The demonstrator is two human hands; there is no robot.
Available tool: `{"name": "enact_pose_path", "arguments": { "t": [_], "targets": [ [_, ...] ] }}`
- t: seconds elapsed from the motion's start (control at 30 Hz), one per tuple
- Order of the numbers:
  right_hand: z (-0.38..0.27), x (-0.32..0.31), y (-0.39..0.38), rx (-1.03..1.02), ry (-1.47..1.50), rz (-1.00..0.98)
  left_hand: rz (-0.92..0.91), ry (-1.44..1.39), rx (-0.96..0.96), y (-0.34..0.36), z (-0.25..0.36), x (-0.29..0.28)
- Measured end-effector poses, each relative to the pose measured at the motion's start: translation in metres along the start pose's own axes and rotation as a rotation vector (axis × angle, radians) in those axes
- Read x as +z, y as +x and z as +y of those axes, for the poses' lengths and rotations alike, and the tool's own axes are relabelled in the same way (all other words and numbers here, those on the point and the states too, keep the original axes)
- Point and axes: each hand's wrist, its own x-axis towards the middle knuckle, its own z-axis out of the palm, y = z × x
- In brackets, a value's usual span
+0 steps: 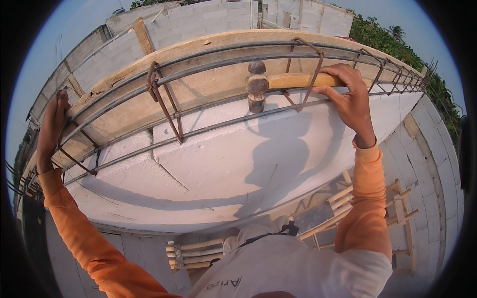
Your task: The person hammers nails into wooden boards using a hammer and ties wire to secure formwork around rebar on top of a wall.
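My right hand (352, 94) grips a hammer by its pale wooden handle (293, 80), fingers over the top and thumb below. The hammer's dark, rusty metal head (257, 85) points left, between the steel bars. At the far left my left hand (53, 124) is beside the end of the rebar cage, its fingers drawn together at the tip. Whatever they pinch is too small to make out. The rebar cage (198, 68), long bars with rusty square stirrups (164, 102), runs along a wooden board (208, 92) on top of a white block wall (208, 154).
Below me is a bamboo or pole scaffold (343, 206) with a dark flat panel (313, 218). Grey block walls (422, 179) stand at the right, and others (203, 22) rise behind. A wooden post (143, 36) stands behind the board. Thin wires stick up at the left.
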Motion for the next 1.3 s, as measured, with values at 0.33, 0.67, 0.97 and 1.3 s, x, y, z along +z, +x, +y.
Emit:
{"name": "enact_pose_path", "arguments": {
  "t": [0.33, 0.67, 0.97, 1.3],
  "targets": [
    [0.024, 0.003, -0.011, 0.065, 0.147, -0.208, -0.007, 0.172, 0.124, -0.012, 0.062, -0.001],
    [0.033, 0.018, -0.027, -0.024, 0.01, -0.001, -0.036, -0.266, -0.052, -0.012, 0.082, -0.024],
    [0.043, 0.02, -0.016, -0.292, 0.105, 0.751, -0.227, -0.431, -0.097, 0.024, 0.085, -0.059],
    [-0.223, 0.085, 0.241, -0.415, 0.08, -0.417, -0.294, -0.431, -0.074, 0.082, 0.11, -0.06]
  ]
}}
